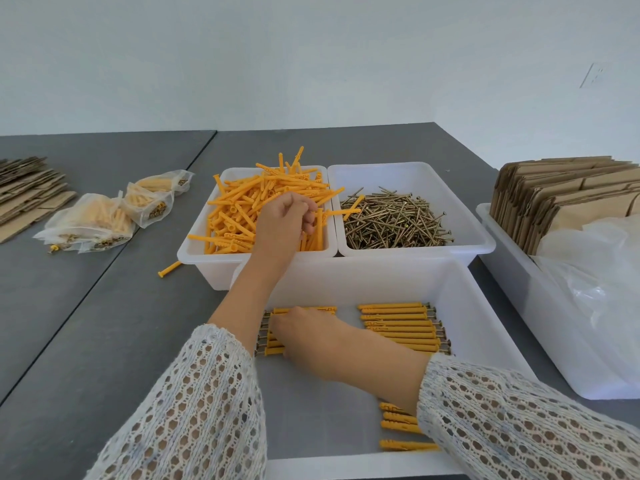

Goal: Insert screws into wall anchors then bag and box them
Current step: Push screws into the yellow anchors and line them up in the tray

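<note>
Currently mid-assembly. Landmark: the large white plastic tray [485, 306] nearest the person, on the grey desk [104, 306].

Inside the tray: a row of yellow anchors with screws fitted [398, 327] at its far right, a second row at far left under the right hand [304, 336], and a few more assembled pieces [398, 424] near its front edge, partly hidden by the right sleeve.

Right hand lies over the left row, fingers curled down onto it; whether it grips or only steadies the pieces, cannot tell.

Beyond the tray, left: white bin of loose yellow plastic wall anchors [242, 209]. Left hand [287, 220] reaches into it, fingers curled; it looks to be pinching anchors, though the grip is partly hidden. Beyond the tray, right: white bin of loose brass-coloured screws [391, 220].

Far left of the tray: clear bags of finished sets [104, 220], and flat cardboard [27, 192] beyond them. Right of the tray: a bin holding folded cardboard boxes [561, 199] and clear plastic bags [595, 265].

Judgement: a few bags filled, none boxed in view; both supply bins remain heaped, so most of the work is left.
</note>
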{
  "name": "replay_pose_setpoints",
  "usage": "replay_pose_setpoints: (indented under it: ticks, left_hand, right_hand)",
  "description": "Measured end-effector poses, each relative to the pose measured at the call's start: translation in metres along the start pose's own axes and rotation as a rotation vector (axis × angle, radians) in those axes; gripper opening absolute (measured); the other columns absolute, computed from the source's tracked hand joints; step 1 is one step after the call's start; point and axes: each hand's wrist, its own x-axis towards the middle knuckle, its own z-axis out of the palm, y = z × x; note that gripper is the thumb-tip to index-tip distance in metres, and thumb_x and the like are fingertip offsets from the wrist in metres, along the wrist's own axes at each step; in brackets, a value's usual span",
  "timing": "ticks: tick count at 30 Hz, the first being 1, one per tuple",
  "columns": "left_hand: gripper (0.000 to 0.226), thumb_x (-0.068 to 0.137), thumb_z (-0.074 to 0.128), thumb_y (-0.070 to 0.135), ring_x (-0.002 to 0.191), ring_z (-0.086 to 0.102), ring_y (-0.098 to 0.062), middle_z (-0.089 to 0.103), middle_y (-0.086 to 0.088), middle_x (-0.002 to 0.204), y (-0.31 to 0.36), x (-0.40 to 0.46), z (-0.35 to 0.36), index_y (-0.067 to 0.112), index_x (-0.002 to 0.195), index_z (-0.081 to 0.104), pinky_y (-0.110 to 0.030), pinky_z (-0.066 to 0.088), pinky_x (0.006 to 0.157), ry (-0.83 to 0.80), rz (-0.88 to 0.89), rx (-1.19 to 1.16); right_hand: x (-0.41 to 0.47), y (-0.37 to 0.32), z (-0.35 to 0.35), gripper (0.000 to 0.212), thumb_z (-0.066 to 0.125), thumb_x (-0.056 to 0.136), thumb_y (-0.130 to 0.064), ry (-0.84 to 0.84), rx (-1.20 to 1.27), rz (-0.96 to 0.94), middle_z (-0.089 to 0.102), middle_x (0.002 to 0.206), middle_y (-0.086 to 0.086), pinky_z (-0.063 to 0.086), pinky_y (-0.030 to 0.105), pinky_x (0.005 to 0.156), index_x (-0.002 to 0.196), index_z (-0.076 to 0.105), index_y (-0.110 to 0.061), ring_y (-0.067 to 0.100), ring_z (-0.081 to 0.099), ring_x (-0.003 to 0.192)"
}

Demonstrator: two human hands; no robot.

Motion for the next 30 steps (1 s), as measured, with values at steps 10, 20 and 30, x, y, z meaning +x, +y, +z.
replay_pose_setpoints:
  ticks: [10, 20, 30]
  left_hand:
    - [0.037, 0.086, 0.052, 0.008, 0.112, 0.044, -0.031, 0.049, -0.011, 0.123, -0.018, -0.005, -0.005, 0.014, 0.123, 0.053, -0.033, 0.038, 0.080, 0.146, 0.246, 1.034]
    - [0.030, 0.092, 0.047, 0.020, 0.116, 0.044, -0.026, 0.058, 0.004, 0.119, -0.021, -0.005, 0.001, 0.029, 0.121, 0.046, -0.046, 0.030, 0.094, 0.051, 0.190, 1.115]
    - [0.038, 0.100, 0.037, 0.020, 0.126, 0.043, -0.026, 0.055, 0.006, 0.136, -0.020, -0.003, 0.000, 0.036, 0.134, 0.046, -0.052, 0.032, 0.100, -0.113, 0.189, 1.153]
  right_hand:
    - [-0.036, 0.059, -0.085, 0.024, 0.059, 0.097, -0.027, -0.091, 0.693, -0.117, 0.062, 0.068, 0.000, 0.045, 0.019, 0.053, 0.079, 0.058, -0.012, 0.010, 0.053, 0.055]
    - [-0.036, 0.167, -0.048, 0.018, 0.052, 0.095, -0.016, 1.000, 0.719, 0.631, 0.048, 0.066, -0.002, 0.033, 0.026, 0.055, 0.078, 0.050, -0.013, 0.011, 0.041, 0.058]
    - [-0.022, 0.172, -0.033, 0.014, 0.047, 0.095, -0.019, 0.878, 0.492, 0.757, 0.053, 0.071, 0.002, 0.040, 0.033, 0.056, 0.082, 0.049, -0.014, 0.020, 0.049, 0.064]
